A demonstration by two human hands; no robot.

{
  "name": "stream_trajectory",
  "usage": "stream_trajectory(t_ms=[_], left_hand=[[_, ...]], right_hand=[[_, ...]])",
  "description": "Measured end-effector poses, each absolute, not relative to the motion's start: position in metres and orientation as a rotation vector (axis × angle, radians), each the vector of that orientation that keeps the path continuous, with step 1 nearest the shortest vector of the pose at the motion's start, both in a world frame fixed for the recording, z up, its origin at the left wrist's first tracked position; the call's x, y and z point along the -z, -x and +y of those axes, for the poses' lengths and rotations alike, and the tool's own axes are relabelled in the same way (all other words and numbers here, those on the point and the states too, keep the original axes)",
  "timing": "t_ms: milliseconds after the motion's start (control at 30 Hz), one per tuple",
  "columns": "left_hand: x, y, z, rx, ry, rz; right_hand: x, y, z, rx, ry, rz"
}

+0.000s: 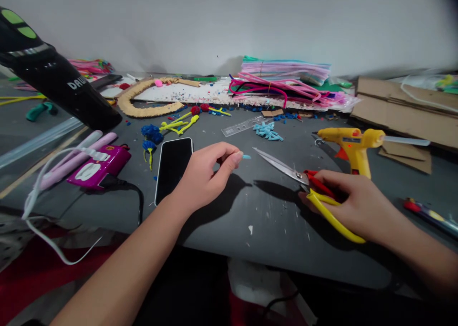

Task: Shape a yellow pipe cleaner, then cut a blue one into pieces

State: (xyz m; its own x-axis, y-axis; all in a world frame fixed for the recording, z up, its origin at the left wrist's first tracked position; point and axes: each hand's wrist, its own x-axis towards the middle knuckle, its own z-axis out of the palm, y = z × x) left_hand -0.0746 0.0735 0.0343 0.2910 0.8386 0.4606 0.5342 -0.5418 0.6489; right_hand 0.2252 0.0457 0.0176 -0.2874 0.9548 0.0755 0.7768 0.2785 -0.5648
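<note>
Tiny pale-blue strip (pixel 246 157) pinched in my left grip (pixel 207 173) at the clock's centre.
It looks light, soft and easily bent, best held by one end. At four o'clock, my right grip (pixel 358 204) is clamped round red-and-yellow-handled steel scissors (pixel 281 166), probably stiff. At ten o'clock, a black, green-panelled cylindrical device (pixel 59 78) bears letters starting "DA", the rest unclear.

The grey bench (pixel 272 242) carries a phone (pixel 172 168) at left, blue pieces (pixel 267 131) farther off and a glue gun (pixel 358 144) at right.
</note>
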Motion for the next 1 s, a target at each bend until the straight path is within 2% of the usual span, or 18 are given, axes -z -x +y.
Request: stream_trajectory(t_ms=[1000], left_hand=[[-0.0357, 0.0738, 0.0746, -1.088, -2.171, 1.196]], right_hand=[[-0.0243, -0.2235, 0.0449, -0.563, 1.498, -2.292]])
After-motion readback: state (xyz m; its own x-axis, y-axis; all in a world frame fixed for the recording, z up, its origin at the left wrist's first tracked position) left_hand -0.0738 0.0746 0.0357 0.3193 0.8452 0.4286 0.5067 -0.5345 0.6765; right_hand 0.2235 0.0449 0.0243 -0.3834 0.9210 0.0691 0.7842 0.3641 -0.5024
